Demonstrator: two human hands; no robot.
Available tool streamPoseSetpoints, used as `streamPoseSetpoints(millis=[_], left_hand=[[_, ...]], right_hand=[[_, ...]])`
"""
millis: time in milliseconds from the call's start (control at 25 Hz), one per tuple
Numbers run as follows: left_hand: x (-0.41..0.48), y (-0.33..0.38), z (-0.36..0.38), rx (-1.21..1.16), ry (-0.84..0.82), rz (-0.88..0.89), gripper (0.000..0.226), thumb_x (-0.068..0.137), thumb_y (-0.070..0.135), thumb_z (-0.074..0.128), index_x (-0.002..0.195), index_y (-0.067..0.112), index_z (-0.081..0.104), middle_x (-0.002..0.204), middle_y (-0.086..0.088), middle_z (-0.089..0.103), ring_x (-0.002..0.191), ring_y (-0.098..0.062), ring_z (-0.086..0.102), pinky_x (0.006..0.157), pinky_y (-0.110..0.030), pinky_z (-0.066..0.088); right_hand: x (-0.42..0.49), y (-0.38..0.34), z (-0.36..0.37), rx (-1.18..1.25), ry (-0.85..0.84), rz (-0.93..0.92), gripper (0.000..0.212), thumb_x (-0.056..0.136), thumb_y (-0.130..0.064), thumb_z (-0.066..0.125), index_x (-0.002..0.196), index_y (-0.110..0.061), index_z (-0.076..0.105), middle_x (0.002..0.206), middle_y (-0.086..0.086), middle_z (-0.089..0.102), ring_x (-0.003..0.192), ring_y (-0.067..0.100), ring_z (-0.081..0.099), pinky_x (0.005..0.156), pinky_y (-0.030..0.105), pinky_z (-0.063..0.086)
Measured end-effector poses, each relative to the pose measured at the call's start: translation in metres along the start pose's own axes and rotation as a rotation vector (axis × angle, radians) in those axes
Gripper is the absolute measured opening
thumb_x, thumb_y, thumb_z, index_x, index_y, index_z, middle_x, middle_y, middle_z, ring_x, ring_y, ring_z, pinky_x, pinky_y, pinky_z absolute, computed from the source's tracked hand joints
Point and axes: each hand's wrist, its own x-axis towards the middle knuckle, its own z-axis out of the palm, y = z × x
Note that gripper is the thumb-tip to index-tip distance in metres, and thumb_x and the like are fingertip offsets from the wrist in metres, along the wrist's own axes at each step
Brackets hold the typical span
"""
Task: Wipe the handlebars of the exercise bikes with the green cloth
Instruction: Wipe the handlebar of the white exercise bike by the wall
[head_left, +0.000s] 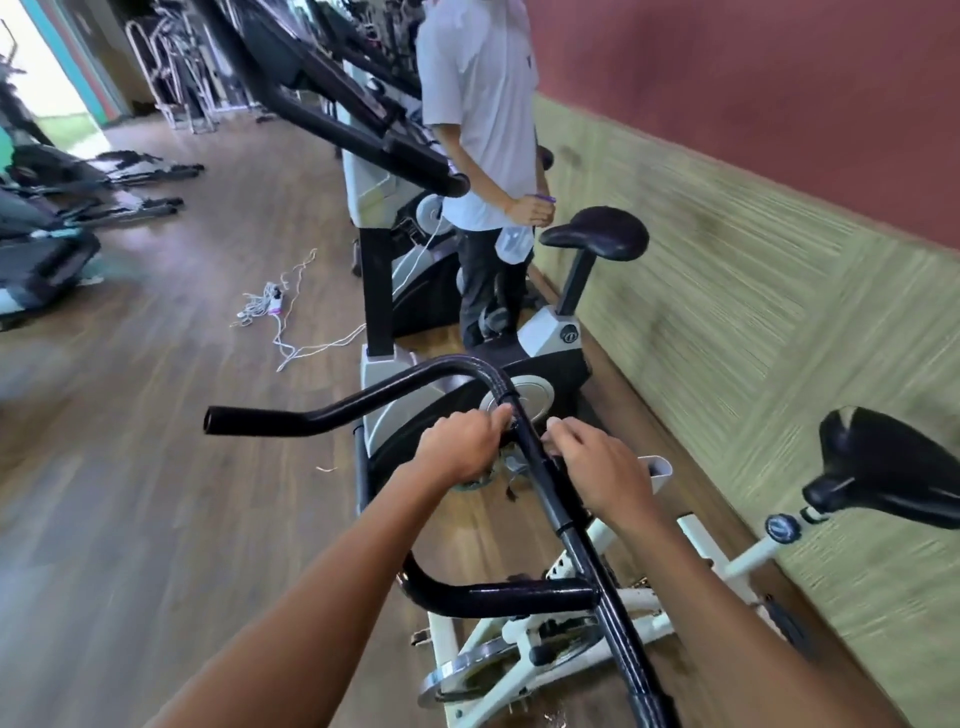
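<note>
The near exercise bike's black handlebar loops from a left end grip, over a bend, and down toward me. My left hand is on the bar's left side, fingers curled tight against it just below the bend. My right hand is on the bar's right side with bent fingertips touching it; what they hold is hidden. A small grey scrap shows beneath the bar between my hands. No green cloth is visible. The bike's white frame and black saddle lie below and to the right.
A person in a white shirt stands just ahead holding a spray bottle, beside a second bike with a black saddle. White cables and a power strip lie on the wood floor. Machines line the left; a wall runs along the right.
</note>
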Motion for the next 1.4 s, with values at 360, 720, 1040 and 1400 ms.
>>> streamPoseSetpoints(millis=[360,720,1040,1400], left_hand=[[0.019,0.003,0.008,0.007,0.001,0.041,0.057,0.103,0.055,0.021,0.102,0.015,0.061,0.114,-0.017,0.063,0.109,-0.041,0.059,0.092,-0.045,0.046],[0.044,0.007,0.004,0.032,0.223,0.475,0.051,0.104,0.053,0.028,0.137,0.020,0.050,0.136,-0.001,0.055,0.130,-0.019,0.047,0.107,-0.042,0.038],[0.043,-0.003,0.030,0.307,0.111,0.850,0.059,0.104,0.045,0.015,0.103,0.017,0.067,0.099,0.003,0.064,0.102,-0.017,0.057,0.114,-0.037,0.029],[0.052,-0.009,0.023,0.310,0.110,0.846,0.053,0.105,0.042,0.015,0.103,0.019,0.063,0.098,0.006,0.059,0.104,-0.012,0.056,0.123,-0.041,0.007]], right_hand=[[0.001,-0.002,0.000,-0.003,0.005,0.045,0.053,0.093,-0.060,0.022,0.091,-0.029,0.065,0.099,-0.005,0.071,0.102,0.025,0.060,0.092,0.044,0.042],[0.001,0.001,0.002,-0.027,0.034,0.032,0.054,0.095,-0.058,0.020,0.093,-0.028,0.065,0.103,-0.002,0.071,0.104,0.028,0.060,0.093,0.048,0.042],[-0.001,0.005,0.009,0.283,0.349,-0.019,0.020,0.102,-0.039,0.039,0.112,-0.027,0.052,0.111,-0.008,0.048,0.106,0.015,0.055,0.091,0.034,0.036],[-0.001,0.004,0.005,0.211,0.262,-0.002,0.028,0.105,-0.040,0.032,0.117,-0.028,0.054,0.120,-0.009,0.046,0.108,0.011,0.050,0.082,0.025,0.022]])
